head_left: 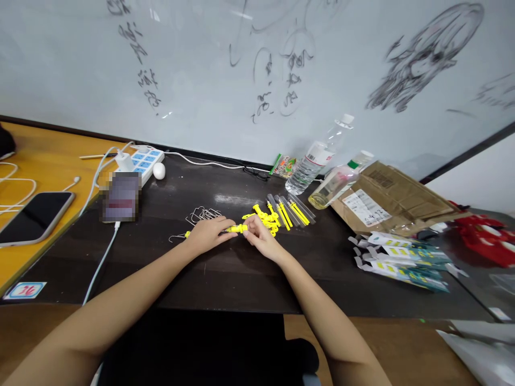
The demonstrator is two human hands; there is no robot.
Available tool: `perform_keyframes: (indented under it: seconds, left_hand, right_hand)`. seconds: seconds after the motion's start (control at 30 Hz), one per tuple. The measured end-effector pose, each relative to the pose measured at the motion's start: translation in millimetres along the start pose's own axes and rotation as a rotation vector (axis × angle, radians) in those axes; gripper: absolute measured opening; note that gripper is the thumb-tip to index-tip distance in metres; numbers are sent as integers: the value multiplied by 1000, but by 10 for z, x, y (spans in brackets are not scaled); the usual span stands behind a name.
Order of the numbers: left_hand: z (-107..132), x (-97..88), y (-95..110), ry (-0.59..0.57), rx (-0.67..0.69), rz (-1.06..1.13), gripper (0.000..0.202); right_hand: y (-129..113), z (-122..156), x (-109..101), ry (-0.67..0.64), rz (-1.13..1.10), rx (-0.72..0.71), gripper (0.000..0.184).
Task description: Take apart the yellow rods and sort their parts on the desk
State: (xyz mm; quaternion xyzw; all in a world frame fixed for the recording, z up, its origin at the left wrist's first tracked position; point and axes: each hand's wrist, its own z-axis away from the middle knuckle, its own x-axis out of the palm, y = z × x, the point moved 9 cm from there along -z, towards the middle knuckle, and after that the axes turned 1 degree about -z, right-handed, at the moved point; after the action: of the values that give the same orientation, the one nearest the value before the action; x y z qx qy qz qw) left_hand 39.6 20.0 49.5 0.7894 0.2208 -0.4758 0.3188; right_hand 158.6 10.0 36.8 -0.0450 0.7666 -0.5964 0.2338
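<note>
My left hand (pixel 211 235) is closed, its fingers pinching a slim rod close to a bright yellow plastic fitting (pixel 238 229). The fingertips of my right hand (pixel 260 238) close on the other end of that fitting. A thin wire hook (pixel 176 237) with a yellow end pokes out to the left of my left hand; whether it joins the held piece is hidden. Just behind the left hand lies a tangle of bent metal wire hooks (pixel 203 215). Loose yellow plastic parts (pixel 267 219) are heaped beyond my right hand, beside several clear tubes with yellow rods (pixel 290 210).
At the back stand a water bottle (pixel 311 166) and a tilted bottle of yellowish liquid (pixel 338 182). On the right are a brown paper parcel (pixel 396 198) and flattened cartons (pixel 402 260). Leftward lie a power strip (pixel 147 163), a charging phone (pixel 121 197) and a dark phone (pixel 36 217).
</note>
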Motion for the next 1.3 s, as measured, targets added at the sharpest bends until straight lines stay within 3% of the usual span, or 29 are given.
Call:
perform_keyframes:
  seconds: [0.13,0.2,0.33,0.8,1.03,1.2,1.3]
  left_hand:
    - [1,4,29,-9,11,-8,34]
    - [4,16,57,-25,26,-14,33]
    - [6,37,90,-47,45,-26,34]
    - [-2,-4,41,-14,17,7,33]
    - [0,16,57,-17,47,-2,32]
    - [7,15,77,-22,51,-18,33]
    - [9,35,85,-38,52,-30,33]
  right_hand:
    - [39,1,-60,77,59,41,24]
    - [42,3,-84,106,173,45,34]
    - [100,-10,-30,57,279,75,50]
    - [-20,18,16,18,230,-9,20]
    - [26,22,-2,29,194,12,15]
    - [31,2,-95,133,295,32,32]
    - [85,-14,-101,127,330,83,46]
